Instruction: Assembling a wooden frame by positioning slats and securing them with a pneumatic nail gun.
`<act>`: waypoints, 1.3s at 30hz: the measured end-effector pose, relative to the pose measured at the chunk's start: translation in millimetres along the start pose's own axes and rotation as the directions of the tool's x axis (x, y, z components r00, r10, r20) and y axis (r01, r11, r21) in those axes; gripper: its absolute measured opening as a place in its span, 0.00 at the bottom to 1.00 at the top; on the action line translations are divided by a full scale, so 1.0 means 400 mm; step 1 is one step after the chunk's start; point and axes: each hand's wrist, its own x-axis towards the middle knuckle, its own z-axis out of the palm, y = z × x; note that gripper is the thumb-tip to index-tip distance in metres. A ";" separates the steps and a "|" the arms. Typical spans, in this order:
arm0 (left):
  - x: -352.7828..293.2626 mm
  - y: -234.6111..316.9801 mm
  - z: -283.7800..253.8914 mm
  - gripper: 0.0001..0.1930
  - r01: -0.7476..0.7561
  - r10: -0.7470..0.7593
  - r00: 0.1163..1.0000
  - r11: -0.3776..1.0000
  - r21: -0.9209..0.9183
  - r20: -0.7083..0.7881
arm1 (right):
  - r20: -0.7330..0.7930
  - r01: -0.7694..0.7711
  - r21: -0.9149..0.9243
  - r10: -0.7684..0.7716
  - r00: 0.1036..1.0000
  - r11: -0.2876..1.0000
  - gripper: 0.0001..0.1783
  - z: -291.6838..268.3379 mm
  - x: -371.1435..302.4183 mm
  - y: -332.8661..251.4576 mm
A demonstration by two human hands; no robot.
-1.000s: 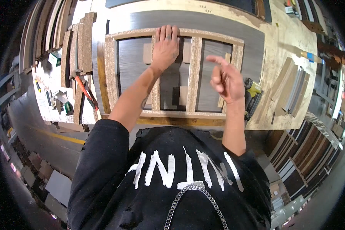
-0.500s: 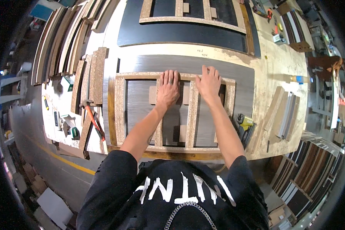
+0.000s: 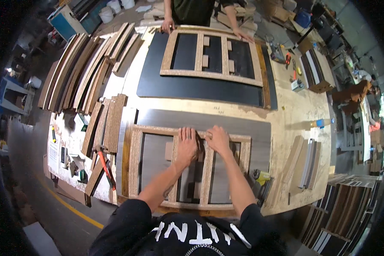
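Observation:
A particle-board frame (image 3: 135,162) with two upright bars lies on a grey panel (image 3: 226,123) on the workbench in front of me. My left hand (image 3: 187,144) rests flat, fingers spread, on the frame's far rail and a small block inside it. My right hand (image 3: 218,139) presses down beside it on the same rail, fingers bent; whether it grips anything I cannot tell. Small chipboard blocks (image 3: 169,150) lie inside the frame.
Across the bench, another person's hands (image 3: 168,24) rest on a second frame (image 3: 209,74) lying on a black panel (image 3: 192,90). Chipboard strips (image 3: 108,123) and long boards (image 3: 79,72) are stacked on the left. A red-handled tool (image 3: 105,168) and a yellow power tool (image 3: 261,176) lie nearby.
My view has tilted up to take in the far side of the bench. My right hand came down from the air onto the frame's far rail and slid left, close to my left hand.

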 end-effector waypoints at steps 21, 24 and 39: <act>-0.019 0.055 0.023 0.23 -0.133 0.098 0.984 0.961 -0.241 -0.150 | 0.154 0.015 -0.080 -0.003 0.988 0.997 0.17 -0.052 0.025 -0.011; -0.026 0.051 -0.004 0.22 -0.080 0.062 0.995 0.966 -0.244 -0.079 | -0.365 0.242 0.076 -0.199 0.910 0.967 0.22 -0.256 0.069 -0.176; 0.027 0.018 0.001 0.22 -0.115 0.095 0.990 0.973 -0.201 -0.104 | -0.122 -0.046 0.149 0.064 0.990 0.988 0.18 -0.103 -0.153 -0.226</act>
